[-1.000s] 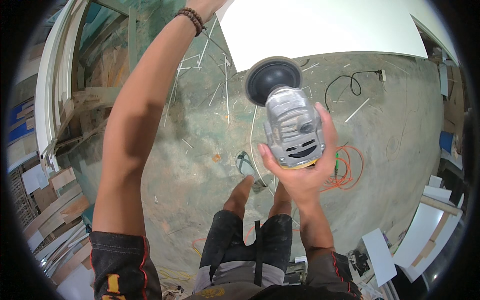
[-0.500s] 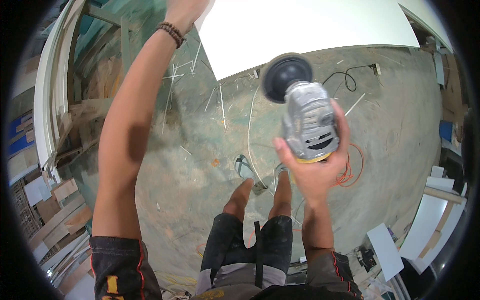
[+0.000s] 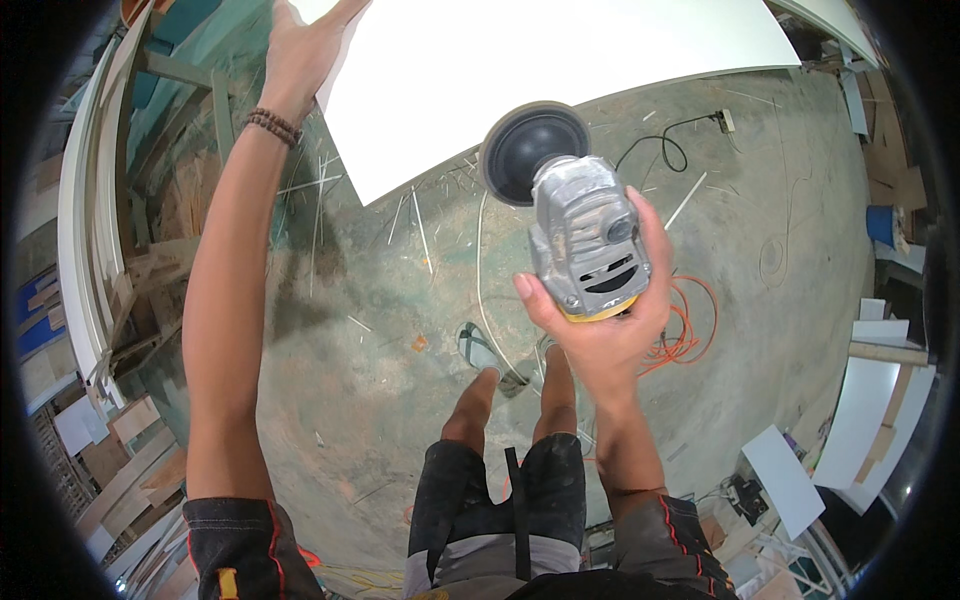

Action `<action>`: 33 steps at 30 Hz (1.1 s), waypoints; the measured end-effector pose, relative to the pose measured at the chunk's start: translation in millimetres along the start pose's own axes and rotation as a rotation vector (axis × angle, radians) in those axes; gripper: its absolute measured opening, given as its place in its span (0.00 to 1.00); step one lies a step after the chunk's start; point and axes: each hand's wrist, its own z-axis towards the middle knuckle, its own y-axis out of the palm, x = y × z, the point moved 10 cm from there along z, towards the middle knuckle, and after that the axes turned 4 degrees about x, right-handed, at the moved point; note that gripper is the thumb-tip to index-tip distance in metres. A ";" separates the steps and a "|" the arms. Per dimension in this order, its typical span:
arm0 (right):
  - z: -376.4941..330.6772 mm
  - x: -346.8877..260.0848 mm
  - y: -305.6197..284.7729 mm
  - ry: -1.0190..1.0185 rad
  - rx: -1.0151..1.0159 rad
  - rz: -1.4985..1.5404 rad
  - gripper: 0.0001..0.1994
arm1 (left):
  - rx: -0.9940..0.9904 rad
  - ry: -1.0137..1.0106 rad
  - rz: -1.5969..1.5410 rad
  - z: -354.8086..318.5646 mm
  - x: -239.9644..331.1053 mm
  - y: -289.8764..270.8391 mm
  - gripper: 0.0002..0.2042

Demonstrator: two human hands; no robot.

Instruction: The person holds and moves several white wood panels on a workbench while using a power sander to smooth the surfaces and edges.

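Note:
My right hand (image 3: 615,315) is wrapped round the grey body of an angle grinder (image 3: 590,235), held up in front of me. The tool's round black backing pad (image 3: 535,155) points away and overlaps the near edge of a large white panel (image 3: 480,80) in the picture. Whether pad and panel touch, I cannot tell. At the panel's left edge, my left hand (image 3: 305,60) grips the board, thumb and fingers on either side of the edge. The upper frame edge cuts off its fingertips. A beaded bracelet (image 3: 273,125) circles that wrist.
Thin white offcut strips (image 3: 420,230) litter the concrete floor. An orange cord (image 3: 690,330) lies coiled at right, and a black cord runs to a socket block (image 3: 724,121). A wooden frame (image 3: 150,250) and scrap boards (image 3: 135,460) stand at left, white boards (image 3: 785,480) at lower right.
The grinder has shifted slightly left in the picture. The panel's near corner and my left hand appear farther left and lower, with more of the hand showing. The view has also shifted.

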 end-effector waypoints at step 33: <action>50.4 61.3 -59.4 0.089 0.015 0.090 0.48 | -0.077 -0.194 0.100 -2.1 -12.2 15.1 0.47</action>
